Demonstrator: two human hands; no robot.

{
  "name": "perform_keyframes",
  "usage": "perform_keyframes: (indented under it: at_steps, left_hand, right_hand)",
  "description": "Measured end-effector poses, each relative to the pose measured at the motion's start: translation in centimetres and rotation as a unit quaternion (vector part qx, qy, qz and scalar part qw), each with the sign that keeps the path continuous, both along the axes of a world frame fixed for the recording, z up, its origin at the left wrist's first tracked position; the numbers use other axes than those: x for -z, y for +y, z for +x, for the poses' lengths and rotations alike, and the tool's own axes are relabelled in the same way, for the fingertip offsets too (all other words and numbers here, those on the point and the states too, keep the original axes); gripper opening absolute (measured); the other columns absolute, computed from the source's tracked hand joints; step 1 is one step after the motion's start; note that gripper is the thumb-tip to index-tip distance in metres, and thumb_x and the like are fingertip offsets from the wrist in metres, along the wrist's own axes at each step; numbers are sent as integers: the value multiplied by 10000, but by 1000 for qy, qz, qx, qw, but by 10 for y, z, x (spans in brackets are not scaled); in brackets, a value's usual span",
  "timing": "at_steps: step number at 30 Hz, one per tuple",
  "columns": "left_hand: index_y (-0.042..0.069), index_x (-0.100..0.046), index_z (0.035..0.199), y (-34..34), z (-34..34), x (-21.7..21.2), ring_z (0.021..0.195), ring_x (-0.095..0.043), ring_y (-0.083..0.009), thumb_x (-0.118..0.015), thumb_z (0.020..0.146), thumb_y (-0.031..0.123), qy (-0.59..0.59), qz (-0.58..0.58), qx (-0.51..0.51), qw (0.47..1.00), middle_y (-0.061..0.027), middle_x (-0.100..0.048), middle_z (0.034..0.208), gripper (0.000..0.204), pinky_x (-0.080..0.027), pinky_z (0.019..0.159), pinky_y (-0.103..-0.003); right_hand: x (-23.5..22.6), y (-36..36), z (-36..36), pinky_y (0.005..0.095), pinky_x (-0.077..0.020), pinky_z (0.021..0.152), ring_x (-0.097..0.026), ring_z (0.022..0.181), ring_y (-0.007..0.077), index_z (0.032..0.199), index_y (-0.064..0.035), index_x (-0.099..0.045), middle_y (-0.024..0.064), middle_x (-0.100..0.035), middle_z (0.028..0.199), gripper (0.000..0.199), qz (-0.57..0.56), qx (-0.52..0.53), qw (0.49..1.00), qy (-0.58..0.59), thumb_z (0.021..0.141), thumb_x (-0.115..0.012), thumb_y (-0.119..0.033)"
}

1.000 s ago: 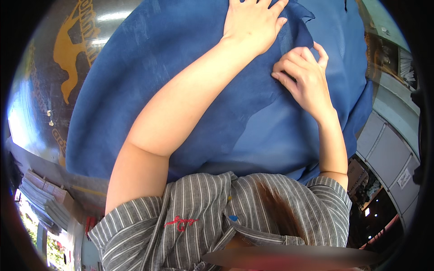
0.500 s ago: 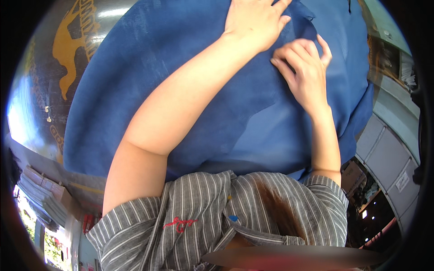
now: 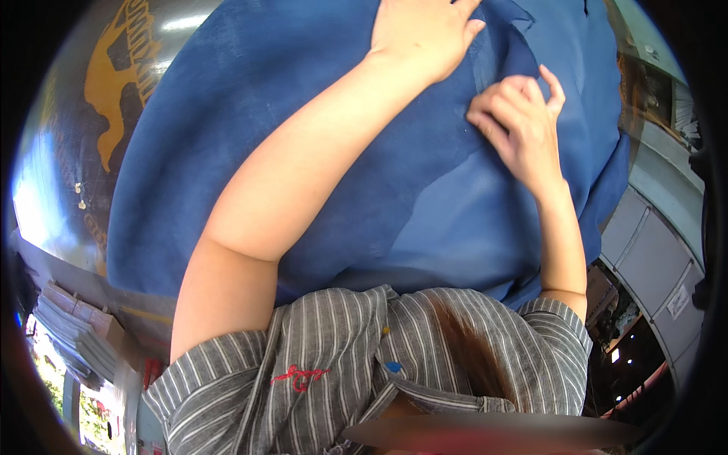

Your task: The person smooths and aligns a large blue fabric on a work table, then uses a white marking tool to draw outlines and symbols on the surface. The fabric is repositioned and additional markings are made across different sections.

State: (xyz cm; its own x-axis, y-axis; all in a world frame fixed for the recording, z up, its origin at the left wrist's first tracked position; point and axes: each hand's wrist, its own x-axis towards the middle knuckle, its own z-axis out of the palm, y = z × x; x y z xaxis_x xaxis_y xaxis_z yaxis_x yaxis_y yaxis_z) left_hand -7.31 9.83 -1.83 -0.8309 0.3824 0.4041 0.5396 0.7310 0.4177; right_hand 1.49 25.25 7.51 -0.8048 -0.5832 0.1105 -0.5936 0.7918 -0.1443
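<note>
Two hands on blue cloth (image 3: 303,136): left hand (image 3: 425,34) flat, open; right hand (image 3: 519,125) grip curled, pinching fabric.

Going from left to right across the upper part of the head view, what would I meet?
Golden animal print on the shiny table → blue cloth → left hand → right hand → grey cabinets.

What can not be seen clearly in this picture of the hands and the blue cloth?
- Left hand: fingertips cut off by the top edge of the head view.
- Blue cloth: its far end runs past the top edge; the left forearm covers its middle.
- Right hand: curled fingers hide what they pinch, if anything.
- Table: mostly under the cloth.
</note>
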Motion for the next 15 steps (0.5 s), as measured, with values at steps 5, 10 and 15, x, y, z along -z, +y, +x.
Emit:
perform_keyframes:
  at_steps: [5,10,15]
  left_hand:
    - [141,-521,1466,-1,-3,0,1495,-285,-356,-488,1016,405,13,-4,-5,1000,-131,-420,1572,523,-116,1187,-681]
    - [143,-530,1460,-3,-2,0,1488,-303,-358,-489,1017,400,12,-5,-1,1000,-130,-437,1561,515,-121,1187,-679]
    - [142,-533,1458,-2,-3,-2,1486,-306,-361,-487,1018,398,12,-2,-7,1000,-132,-442,1557,512,-129,1189,-673]
  right_hand:
    - [2,-1,3,501,-216,1143,-594,998,125,854,-171,-687,-75,-631,882,98,59,121,990,35,825,-773,-206]
    - [8,-11,4,515,-205,1145,-595,994,138,869,-190,-686,-69,-622,879,105,35,59,997,25,821,-776,-214]
    - [-4,-4,-21,523,-217,1129,-599,1005,161,875,-173,-698,-63,-644,874,90,103,194,975,37,856,-759,-237]
